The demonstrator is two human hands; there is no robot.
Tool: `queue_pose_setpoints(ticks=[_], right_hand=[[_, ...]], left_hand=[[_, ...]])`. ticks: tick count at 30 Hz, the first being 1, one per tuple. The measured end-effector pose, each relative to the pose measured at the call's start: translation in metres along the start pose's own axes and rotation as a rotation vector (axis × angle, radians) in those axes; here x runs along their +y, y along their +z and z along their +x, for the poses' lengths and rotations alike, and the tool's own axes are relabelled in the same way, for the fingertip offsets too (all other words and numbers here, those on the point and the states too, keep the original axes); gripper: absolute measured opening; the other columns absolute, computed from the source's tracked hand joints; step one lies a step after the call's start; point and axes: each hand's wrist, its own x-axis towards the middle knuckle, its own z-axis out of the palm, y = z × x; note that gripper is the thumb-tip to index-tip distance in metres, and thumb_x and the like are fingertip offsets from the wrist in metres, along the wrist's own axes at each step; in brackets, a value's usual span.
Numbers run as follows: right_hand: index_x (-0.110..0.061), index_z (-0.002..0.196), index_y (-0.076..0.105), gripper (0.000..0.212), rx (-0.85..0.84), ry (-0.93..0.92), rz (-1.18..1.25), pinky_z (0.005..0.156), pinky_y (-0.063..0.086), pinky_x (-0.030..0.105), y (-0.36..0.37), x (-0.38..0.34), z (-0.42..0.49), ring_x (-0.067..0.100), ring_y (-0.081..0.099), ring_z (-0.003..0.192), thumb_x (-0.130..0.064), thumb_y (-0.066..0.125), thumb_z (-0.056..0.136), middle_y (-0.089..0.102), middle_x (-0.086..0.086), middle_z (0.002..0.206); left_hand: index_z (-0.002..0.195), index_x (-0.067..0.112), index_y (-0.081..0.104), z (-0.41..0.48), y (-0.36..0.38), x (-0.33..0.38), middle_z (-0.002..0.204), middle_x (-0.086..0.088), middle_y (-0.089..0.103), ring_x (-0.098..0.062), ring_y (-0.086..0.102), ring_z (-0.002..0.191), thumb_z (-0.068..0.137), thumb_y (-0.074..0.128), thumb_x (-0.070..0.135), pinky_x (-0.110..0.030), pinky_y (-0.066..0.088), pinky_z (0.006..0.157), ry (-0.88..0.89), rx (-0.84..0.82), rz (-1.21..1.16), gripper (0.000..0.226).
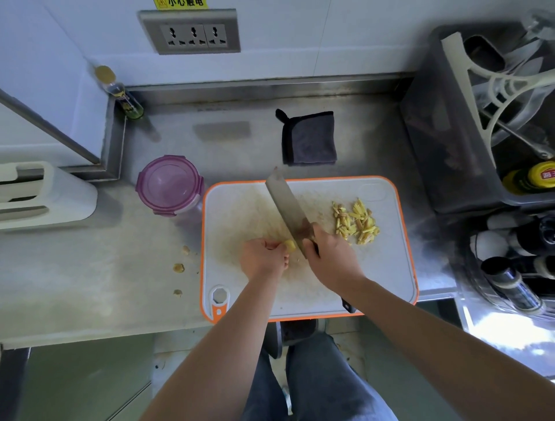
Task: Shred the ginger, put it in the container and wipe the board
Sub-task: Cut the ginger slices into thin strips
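Steel counter (90, 285): left hand (261, 255) pinches ginger (290, 245), right hand (333, 258) grips knife (283, 202) on board (381, 270); sticker (180, 3) writing cropped.

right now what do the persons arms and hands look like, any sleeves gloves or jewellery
No gloves on the left hand or the right hand. The left arm and right arm are uncovered as far up as the frame shows: no sleeves, watch or bracelet in view. Whether any ring is worn is too small to tell.

Knife (285, 207) against hand-held ginger (290, 245)
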Motion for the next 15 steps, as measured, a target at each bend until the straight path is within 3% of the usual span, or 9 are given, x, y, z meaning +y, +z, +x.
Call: queue_pose_setpoints(ticks=[5, 8, 15], right_hand=[[-0.013, 0.116, 0.047, 0.022, -0.054, -0.024, -0.054, 0.047, 0.027, 0.026, 0.003, 0.000, -0.004, 0.016, 0.042, 0.053, -0.025, 0.037, 0.100, 0.045, -0.001, 0.061], [-0.014, 0.116, 0.045, 0.022, -0.067, -0.017, -0.110, 0.054, 0.033, 0.028, 0.003, -0.001, -0.006, 0.022, 0.047, 0.063, -0.026, 0.035, 0.100, 0.047, 0.001, 0.066], [-0.011, 0.124, 0.042, 0.026, -0.076, -0.020, -0.169, 0.062, 0.037, 0.031, 0.010, -0.008, -0.007, 0.023, 0.048, 0.069, -0.022, 0.033, 0.101, 0.050, 0.003, 0.075]], left_hand=[[0.065, 0.012, 0.065, -0.002, -0.001, 0.002, 0.066, -0.009, 0.070, -0.023, 0.068, 0.059, 0.085, 0.070, 0.010, -0.034, 0.061, 0.068, 0.012, 0.008, 0.063, 0.021], [0.062, 0.011, 0.065, -0.002, -0.001, 0.002, 0.066, -0.011, 0.070, -0.026, 0.070, 0.061, 0.084, 0.070, 0.008, -0.041, 0.061, 0.071, 0.015, 0.002, 0.062, 0.022], [0.061, 0.013, 0.064, -0.002, -0.002, 0.003, 0.065, -0.012, 0.070, -0.028, 0.070, 0.061, 0.083, 0.068, 0.005, -0.041, 0.061, 0.069, 0.028, 0.002, 0.074, 0.024]])
